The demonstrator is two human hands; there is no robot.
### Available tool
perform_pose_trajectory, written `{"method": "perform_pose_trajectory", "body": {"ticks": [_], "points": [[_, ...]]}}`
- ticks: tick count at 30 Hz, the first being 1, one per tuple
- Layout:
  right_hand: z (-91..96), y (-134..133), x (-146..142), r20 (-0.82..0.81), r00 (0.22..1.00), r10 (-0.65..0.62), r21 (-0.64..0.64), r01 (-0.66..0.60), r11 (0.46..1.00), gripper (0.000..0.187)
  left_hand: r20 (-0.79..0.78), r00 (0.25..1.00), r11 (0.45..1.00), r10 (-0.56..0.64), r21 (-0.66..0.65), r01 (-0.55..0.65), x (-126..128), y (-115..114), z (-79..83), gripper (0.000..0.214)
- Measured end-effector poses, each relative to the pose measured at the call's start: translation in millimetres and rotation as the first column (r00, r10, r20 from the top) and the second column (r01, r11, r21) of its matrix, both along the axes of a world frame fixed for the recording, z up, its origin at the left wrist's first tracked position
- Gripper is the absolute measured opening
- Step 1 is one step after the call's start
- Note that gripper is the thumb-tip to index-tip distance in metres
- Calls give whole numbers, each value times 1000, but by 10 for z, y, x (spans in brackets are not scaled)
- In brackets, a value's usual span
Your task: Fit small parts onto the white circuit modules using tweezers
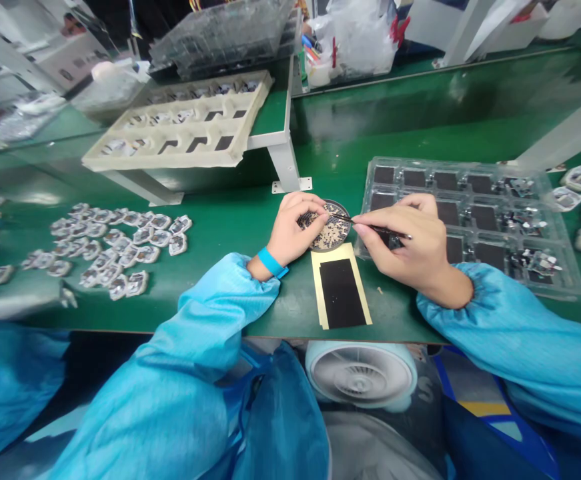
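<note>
My left hand (pixel 294 227) is curled at the left rim of a small round dish (pixel 334 235) full of tiny pale parts, and its fingers close on a small dark part I cannot make out clearly. My right hand (pixel 407 241) pinches thin black tweezers (pixel 370 227) whose tips reach over the dish toward my left fingertips. A yellow card with a black strip (pixel 341 293) lies on the green table just in front of the dish.
A clear compartment tray (pixel 470 220) with dark pads and small assemblies sits to the right. Several small wrapped parts (pixel 115 243) are scattered on the left. A cream tray (pixel 185 123) rests on a white stand behind. A white fan (pixel 360 373) hangs below the table edge.
</note>
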State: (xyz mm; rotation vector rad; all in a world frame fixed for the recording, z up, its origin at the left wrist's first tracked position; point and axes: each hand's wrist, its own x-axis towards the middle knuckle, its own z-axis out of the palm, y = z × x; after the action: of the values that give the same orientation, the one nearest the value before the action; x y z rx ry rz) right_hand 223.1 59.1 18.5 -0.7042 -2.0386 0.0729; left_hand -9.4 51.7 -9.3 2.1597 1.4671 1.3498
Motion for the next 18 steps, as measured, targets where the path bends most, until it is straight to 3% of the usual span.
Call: {"method": "perform_pose_trajectory", "body": {"ticks": [7,18], "points": [[4,-6,11,56,998,-28,-48,31,998,11,-45,999,998,30,-45,-32,10,-11,16,6],[2,2,8,26,999,-28,-20,29,999,10,-19,1000,1000,16,-24,-17,4,-6,6,6]]}}
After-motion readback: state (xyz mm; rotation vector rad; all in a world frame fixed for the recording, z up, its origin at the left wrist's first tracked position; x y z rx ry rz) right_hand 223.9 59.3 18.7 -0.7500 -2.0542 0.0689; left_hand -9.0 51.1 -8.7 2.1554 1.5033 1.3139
